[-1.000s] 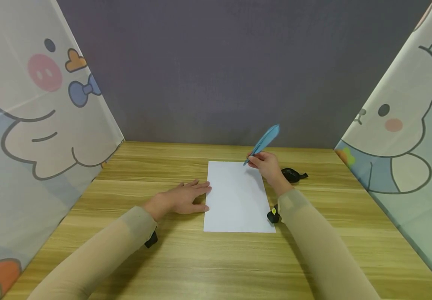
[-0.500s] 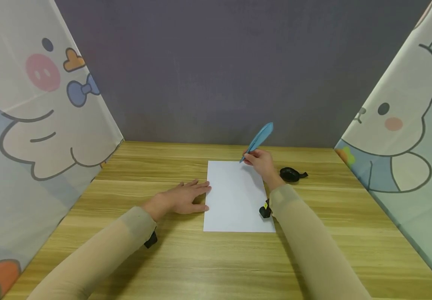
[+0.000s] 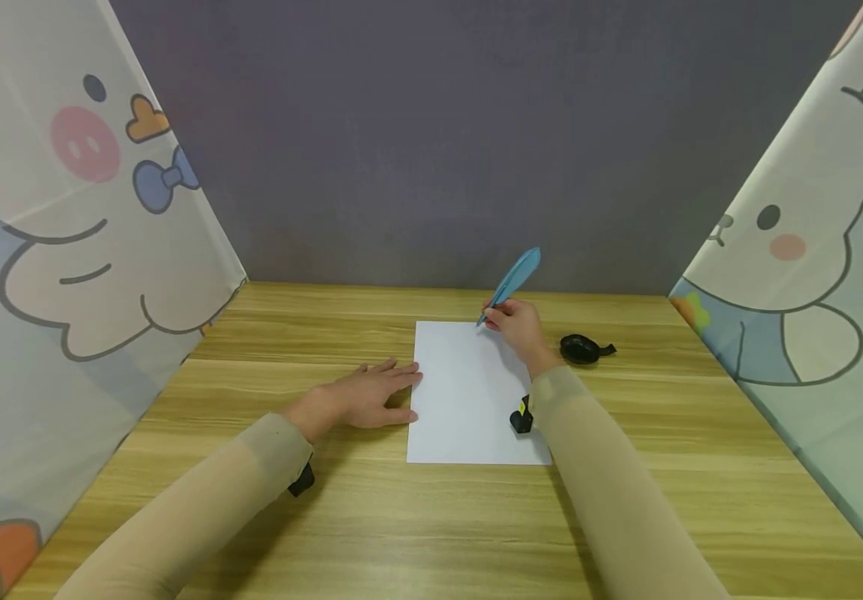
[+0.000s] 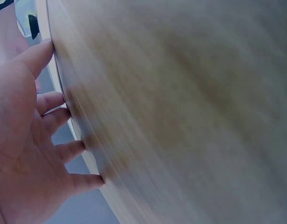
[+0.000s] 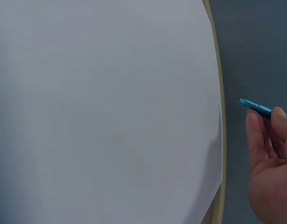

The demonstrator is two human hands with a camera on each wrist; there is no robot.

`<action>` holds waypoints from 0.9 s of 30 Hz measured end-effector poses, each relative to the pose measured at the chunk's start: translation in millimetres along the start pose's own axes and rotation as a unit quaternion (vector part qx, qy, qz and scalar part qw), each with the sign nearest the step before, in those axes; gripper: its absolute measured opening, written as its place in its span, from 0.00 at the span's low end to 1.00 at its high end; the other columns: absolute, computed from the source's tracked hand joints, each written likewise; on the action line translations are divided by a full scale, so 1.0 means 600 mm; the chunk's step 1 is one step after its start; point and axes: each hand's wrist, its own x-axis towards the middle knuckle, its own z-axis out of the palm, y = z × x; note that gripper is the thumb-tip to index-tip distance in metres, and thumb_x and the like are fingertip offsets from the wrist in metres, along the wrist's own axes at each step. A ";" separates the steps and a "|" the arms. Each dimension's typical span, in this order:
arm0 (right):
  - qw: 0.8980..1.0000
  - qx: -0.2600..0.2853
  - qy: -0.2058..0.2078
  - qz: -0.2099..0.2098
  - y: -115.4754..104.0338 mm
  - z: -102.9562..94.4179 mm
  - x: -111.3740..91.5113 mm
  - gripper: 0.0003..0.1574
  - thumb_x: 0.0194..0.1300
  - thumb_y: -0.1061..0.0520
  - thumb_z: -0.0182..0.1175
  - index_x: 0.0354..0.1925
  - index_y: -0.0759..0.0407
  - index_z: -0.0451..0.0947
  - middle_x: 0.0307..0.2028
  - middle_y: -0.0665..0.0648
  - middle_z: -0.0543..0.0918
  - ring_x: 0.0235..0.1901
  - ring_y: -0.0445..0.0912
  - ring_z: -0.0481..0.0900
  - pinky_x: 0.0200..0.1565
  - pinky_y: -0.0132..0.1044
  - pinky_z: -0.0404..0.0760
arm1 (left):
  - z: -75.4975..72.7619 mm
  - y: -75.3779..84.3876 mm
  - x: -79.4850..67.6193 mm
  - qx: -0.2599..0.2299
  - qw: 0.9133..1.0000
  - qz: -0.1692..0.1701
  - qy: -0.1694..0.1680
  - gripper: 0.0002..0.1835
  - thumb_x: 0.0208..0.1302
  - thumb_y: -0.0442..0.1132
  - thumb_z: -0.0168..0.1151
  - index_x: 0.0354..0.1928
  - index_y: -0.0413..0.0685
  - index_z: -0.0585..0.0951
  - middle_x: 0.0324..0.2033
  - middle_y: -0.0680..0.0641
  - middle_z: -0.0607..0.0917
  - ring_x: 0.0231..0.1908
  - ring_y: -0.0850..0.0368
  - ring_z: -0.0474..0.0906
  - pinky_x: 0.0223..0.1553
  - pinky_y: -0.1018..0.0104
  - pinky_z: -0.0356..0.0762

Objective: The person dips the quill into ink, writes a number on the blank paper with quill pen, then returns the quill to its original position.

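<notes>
A blank white sheet of paper [image 3: 469, 392] lies on the wooden table. My left hand [image 3: 367, 396] rests at its left edge, fingers spread, with thumb and fingertips touching the paper's margin. In the left wrist view the left hand [image 4: 27, 135] shows straight fingers meeting the tabletop. Near the sheet's top edge my right hand [image 3: 517, 325] pinches a blue feather quill pen [image 3: 517, 273], its plume slanting up to the right and its tip pointing down at the paper. In the right wrist view, thumb and fingers of the right hand [image 5: 271, 154] hold the teal pen barrel [image 5: 260, 108].
A black oval object with a short tab [image 3: 581, 349] lies right of the paper. The wood-grain table [image 3: 371, 525] ends at a dark grey back panel [image 3: 431, 150]. Cartoon-printed curtains [image 3: 87, 250] stand on both sides. Each wrist carries a small black camera.
My right hand has moved left with the quill pen, bringing its tip close over the paper's top edge. The left hand has stayed in place.
</notes>
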 end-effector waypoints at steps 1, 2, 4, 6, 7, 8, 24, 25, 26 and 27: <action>1.000 -0.002 0.002 0.002 0.001 0.000 0.001 0.20 0.83 0.62 0.61 0.65 0.75 0.82 0.63 0.75 0.85 0.59 0.59 0.88 0.57 0.34 0.90 | 0.000 0.000 0.000 0.000 1.000 0.000 0.000 0.44 0.83 0.67 0.54 0.90 0.57 0.56 0.90 0.53 0.51 0.89 0.37 0.42 0.83 0.21 0.43; 1.000 -0.006 0.005 0.004 0.002 0.000 0.002 0.20 0.83 0.62 0.61 0.64 0.74 0.83 0.63 0.74 0.86 0.58 0.58 0.89 0.57 0.35 0.90 | 0.000 0.000 0.000 0.000 1.000 0.000 0.000 0.44 0.83 0.67 0.54 0.90 0.57 0.56 0.90 0.53 0.51 0.89 0.38 0.42 0.83 0.21 0.43; 1.000 -0.014 0.008 0.007 0.005 -0.001 0.005 0.20 0.83 0.61 0.61 0.64 0.73 0.83 0.62 0.73 0.86 0.56 0.56 0.89 0.57 0.36 0.90 | 0.000 0.000 0.000 0.000 1.000 0.000 0.000 0.44 0.83 0.67 0.54 0.90 0.57 0.56 0.90 0.53 0.51 0.89 0.38 0.42 0.83 0.22 0.43; 1.000 -0.021 0.010 0.007 0.007 -0.002 0.007 0.20 0.83 0.61 0.61 0.65 0.72 0.83 0.62 0.73 0.86 0.54 0.54 0.89 0.57 0.36 0.90 | 0.000 0.000 0.000 0.000 1.000 0.000 0.000 0.44 0.83 0.67 0.54 0.90 0.57 0.56 0.90 0.53 0.51 0.89 0.38 0.41 0.83 0.22 0.42; 1.000 -0.023 0.011 0.007 0.008 -0.002 0.007 0.20 0.83 0.61 0.62 0.65 0.72 0.83 0.62 0.72 0.87 0.53 0.53 0.89 0.56 0.36 0.90 | -0.001 0.001 0.000 0.001 1.000 -0.001 0.000 0.44 0.83 0.67 0.54 0.90 0.57 0.56 0.90 0.53 0.51 0.89 0.38 0.41 0.83 0.22 0.42; 1.000 -0.025 0.012 0.007 0.008 -0.002 0.008 0.20 0.83 0.60 0.62 0.65 0.72 0.84 0.62 0.72 0.87 0.53 0.52 0.89 0.56 0.35 0.90 | -0.001 0.001 0.000 0.000 1.000 -0.001 0.000 0.44 0.83 0.67 0.54 0.90 0.57 0.56 0.90 0.53 0.51 0.89 0.38 0.41 0.83 0.22 0.42; 0.999 -0.031 0.023 0.017 0.009 0.002 0.012 0.19 0.83 0.61 0.62 0.63 0.72 0.84 0.62 0.72 0.87 0.56 0.57 0.89 0.60 0.42 0.90 | 0.000 -0.001 0.002 0.001 1.000 -0.001 -0.005 0.44 0.83 0.67 0.53 0.90 0.57 0.55 0.90 0.53 0.50 0.89 0.38 0.41 0.83 0.21 0.43; 0.999 -0.032 0.022 0.018 0.010 0.002 0.013 0.19 0.83 0.61 0.62 0.63 0.72 0.84 0.61 0.72 0.87 0.55 0.56 0.89 0.60 0.42 0.90 | 0.000 -0.002 0.003 0.001 1.000 -0.001 -0.005 0.44 0.83 0.67 0.53 0.90 0.57 0.55 0.90 0.53 0.50 0.89 0.38 0.41 0.82 0.21 0.43; 0.999 -0.034 0.022 0.018 0.011 0.003 0.014 0.19 0.83 0.61 0.62 0.63 0.72 0.84 0.61 0.72 0.87 0.55 0.55 0.89 0.60 0.43 0.90 | 0.000 -0.002 0.002 0.001 1.000 -0.001 -0.005 0.44 0.83 0.67 0.53 0.90 0.57 0.55 0.90 0.53 0.50 0.89 0.38 0.41 0.83 0.21 0.43; 0.999 -0.034 0.021 0.019 0.012 0.003 0.015 0.19 0.83 0.61 0.62 0.63 0.72 0.84 0.61 0.72 0.87 0.54 0.55 0.89 0.61 0.44 0.90 | 0.000 -0.002 0.002 0.002 1.000 -0.001 -0.006 0.44 0.83 0.67 0.53 0.90 0.58 0.55 0.90 0.53 0.50 0.89 0.38 0.41 0.83 0.21 0.43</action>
